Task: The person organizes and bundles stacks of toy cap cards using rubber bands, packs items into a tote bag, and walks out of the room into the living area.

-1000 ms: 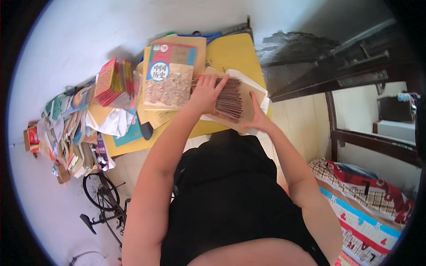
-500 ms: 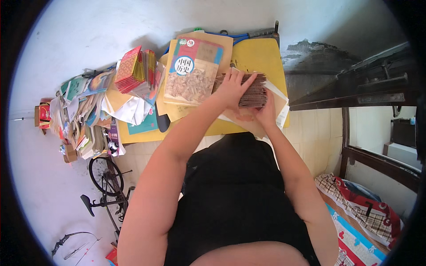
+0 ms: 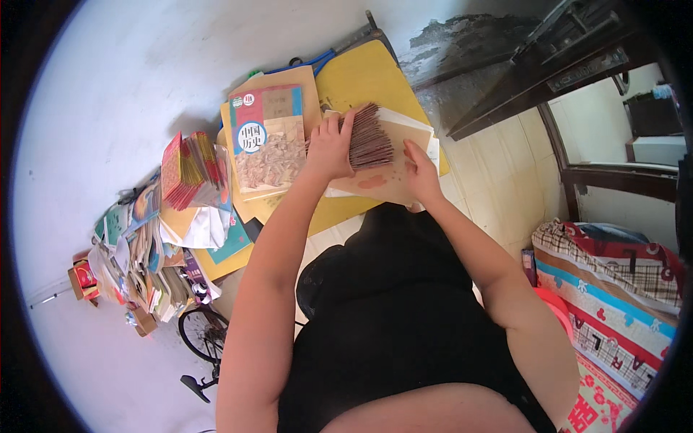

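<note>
My left hand (image 3: pixel 332 148) is wrapped round the left side of a thick stack of thin brown pieces (image 3: pixel 371 141). The stack's layered edges face up and fan out slightly; what the pieces are I cannot make out. Under the stack lies a tan paper sheet (image 3: pixel 398 180) with faint reddish marks, over white papers. Apart from the stack, my right hand (image 3: pixel 422 173) rests at the sheet's right edge with its fingers spread and nothing visible in them. A history textbook (image 3: pixel 271 155) with a picture cover lies left of my left hand.
The yellow table (image 3: pixel 368 76) stands against the wall. Red-and-gold packets (image 3: pixel 193 169) and heaped books and papers (image 3: pixel 155 263) crowd its left end. A bicycle (image 3: pixel 203 335) is at lower left. A dark door frame (image 3: pixel 570 86) and patterned bedding (image 3: pixel 610 274) are on the right.
My right hand has let go of the stack and moved off to its right. The stack has tilted and fanned in my left hand. The whole view has turned.
</note>
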Available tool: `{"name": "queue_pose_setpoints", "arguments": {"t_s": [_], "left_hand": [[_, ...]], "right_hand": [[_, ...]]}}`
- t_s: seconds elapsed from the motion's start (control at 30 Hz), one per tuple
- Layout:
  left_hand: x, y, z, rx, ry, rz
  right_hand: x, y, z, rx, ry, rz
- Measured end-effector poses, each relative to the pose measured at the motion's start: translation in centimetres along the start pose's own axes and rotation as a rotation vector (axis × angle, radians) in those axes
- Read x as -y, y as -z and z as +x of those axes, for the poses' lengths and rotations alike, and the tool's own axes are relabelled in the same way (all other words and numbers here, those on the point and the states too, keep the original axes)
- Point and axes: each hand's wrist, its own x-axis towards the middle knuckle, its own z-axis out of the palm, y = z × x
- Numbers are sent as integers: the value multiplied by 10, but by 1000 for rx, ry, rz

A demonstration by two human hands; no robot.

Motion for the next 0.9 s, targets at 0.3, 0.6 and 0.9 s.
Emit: {"name": "queue_pose_setpoints", "arguments": {"t_s": [0.3,0.6,0.9], "left_hand": [[4,-5,1,-23,-13,9],[-5,-5,1,-72,16,-24],[-9,-9,3,-80,7,-59]], "right_hand": [[42,-18,-26,36,-138,120],[48,-44,13,-222,152,-150],[60,-45,12,-295,222,-277]]}}
